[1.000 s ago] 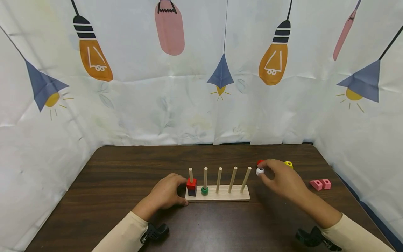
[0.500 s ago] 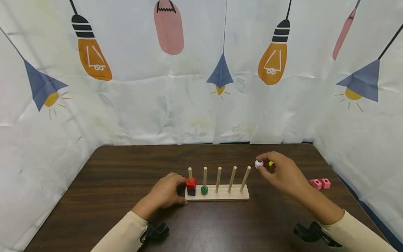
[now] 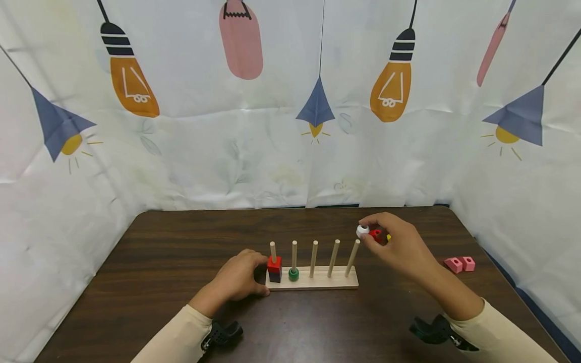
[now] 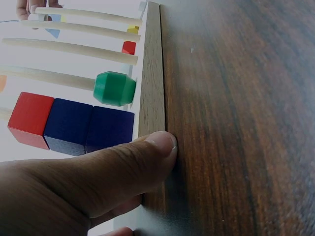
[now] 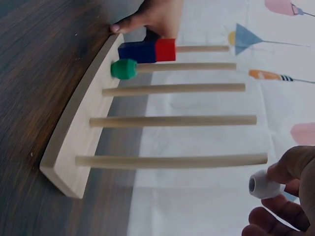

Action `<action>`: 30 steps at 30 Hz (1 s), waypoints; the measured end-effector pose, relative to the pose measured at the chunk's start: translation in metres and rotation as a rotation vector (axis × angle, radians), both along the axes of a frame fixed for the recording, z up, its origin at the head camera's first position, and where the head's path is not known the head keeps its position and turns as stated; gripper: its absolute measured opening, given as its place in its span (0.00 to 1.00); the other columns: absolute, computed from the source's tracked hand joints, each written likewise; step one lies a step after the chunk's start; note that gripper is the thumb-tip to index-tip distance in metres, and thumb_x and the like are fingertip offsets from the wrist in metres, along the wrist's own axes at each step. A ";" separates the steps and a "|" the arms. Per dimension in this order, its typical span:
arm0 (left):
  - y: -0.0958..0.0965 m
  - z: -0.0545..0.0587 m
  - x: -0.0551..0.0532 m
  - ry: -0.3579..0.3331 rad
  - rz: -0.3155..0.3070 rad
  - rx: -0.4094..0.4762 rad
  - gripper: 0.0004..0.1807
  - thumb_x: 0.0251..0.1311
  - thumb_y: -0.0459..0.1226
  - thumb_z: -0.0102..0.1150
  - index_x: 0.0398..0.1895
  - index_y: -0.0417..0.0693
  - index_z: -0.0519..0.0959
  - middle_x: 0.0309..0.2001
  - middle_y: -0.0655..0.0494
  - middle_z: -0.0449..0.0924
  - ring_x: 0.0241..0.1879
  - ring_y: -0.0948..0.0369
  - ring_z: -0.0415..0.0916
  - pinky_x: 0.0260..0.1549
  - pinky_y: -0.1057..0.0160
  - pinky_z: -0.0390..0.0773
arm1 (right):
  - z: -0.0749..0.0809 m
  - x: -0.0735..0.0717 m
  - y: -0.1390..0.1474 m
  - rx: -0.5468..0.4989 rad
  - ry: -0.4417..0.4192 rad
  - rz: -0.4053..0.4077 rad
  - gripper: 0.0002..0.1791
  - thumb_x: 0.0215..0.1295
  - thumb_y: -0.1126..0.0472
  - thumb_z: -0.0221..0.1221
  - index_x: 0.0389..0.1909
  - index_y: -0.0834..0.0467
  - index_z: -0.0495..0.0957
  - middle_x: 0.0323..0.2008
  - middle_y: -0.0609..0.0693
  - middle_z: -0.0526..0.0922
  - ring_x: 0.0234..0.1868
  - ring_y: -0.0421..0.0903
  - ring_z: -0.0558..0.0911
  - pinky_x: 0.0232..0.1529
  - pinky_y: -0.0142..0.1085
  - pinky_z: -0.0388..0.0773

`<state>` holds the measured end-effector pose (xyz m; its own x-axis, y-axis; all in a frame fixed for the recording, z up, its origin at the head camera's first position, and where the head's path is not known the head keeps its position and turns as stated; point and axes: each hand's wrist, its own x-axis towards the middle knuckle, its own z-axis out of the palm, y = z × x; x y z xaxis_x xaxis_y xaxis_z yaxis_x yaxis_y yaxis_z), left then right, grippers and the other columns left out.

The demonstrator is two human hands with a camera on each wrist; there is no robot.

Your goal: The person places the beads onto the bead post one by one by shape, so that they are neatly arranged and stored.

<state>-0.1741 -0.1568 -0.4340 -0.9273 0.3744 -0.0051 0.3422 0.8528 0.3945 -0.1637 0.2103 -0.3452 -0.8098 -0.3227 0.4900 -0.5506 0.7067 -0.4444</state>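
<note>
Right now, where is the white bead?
In the head view, the white bead is pinched in the right hand, appearing just above the tip of the rightmost peg, not on it.

The right grip (image 3: 401, 247) partly hides a yellow block (image 3: 389, 237), apparently.

Your left hand (image 4: 93, 179) holds the rack (image 4: 152, 73) at one end, beside two blue blocks (image 4: 110, 129) topped by a red block (image 4: 31, 118); a green bead (image 4: 114, 89) sits further along the rack.

The white bead (image 5: 265, 185) is held near the pegboard (image 3: 317, 284).
</note>
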 end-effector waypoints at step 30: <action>-0.001 0.000 0.001 0.006 -0.003 0.014 0.36 0.37 0.45 0.87 0.54 0.46 0.84 0.54 0.51 0.82 0.59 0.49 0.75 0.56 0.45 0.77 | 0.006 0.005 -0.038 -0.100 -0.011 0.123 0.17 0.59 0.68 0.72 0.49 0.56 0.83 0.44 0.44 0.83 0.35 0.39 0.81 0.36 0.36 0.82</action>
